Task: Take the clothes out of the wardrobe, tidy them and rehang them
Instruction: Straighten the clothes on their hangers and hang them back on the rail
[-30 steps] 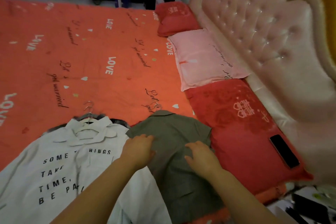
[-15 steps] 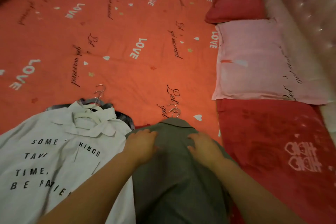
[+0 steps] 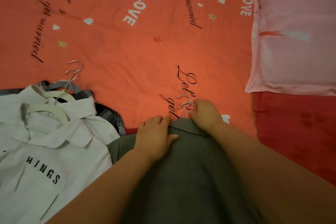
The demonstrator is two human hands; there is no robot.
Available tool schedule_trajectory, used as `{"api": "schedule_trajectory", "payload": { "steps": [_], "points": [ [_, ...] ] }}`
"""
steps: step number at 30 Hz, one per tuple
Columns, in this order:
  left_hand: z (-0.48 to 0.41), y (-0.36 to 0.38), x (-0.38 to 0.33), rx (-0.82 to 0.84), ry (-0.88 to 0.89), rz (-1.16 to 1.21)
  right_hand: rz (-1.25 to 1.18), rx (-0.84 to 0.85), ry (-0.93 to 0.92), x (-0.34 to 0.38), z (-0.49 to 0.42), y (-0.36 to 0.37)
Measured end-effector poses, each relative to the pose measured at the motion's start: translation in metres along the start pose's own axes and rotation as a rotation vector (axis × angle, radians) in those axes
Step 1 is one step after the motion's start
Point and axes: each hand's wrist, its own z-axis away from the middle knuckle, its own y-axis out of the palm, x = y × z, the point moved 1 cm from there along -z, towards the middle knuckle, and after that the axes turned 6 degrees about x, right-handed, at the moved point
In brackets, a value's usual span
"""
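Observation:
A grey-green shirt lies flat on the orange bedspread, with metal hanger hooks sticking out past its collar. My left hand rests flat on the shirt's left shoulder by the collar. My right hand is at the collar, its fingers curled round the base of the hooks. To the left lies a white shirt printed with black letters, on a pale hanger, over other clothes on hangers, one of them plaid.
A pink pillow lies at the right, with a red pillow just below it and another red one at the top right corner. The orange bedspread stretches away beyond the clothes.
Both hands slid up the grey-green shirt from its chest to the collar. My right hand now holds the hanger hooks. The view has tilted down and closer to the bed.

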Motion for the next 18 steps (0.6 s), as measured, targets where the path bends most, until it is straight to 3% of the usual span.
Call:
{"api": "schedule_trajectory", "payload": {
  "steps": [5,12,18],
  "points": [
    [-0.004,0.027,0.007,-0.018,0.006,0.049,-0.006,-0.104,0.006,0.004,-0.029,0.016],
    [0.002,0.020,0.008,0.014,0.024,0.071,-0.420,-0.185,0.060,0.004,-0.021,-0.003],
    [0.021,-0.007,0.001,0.039,0.049,0.058,-0.635,-0.218,-0.048,0.019,0.040,-0.039]
  ]
}}
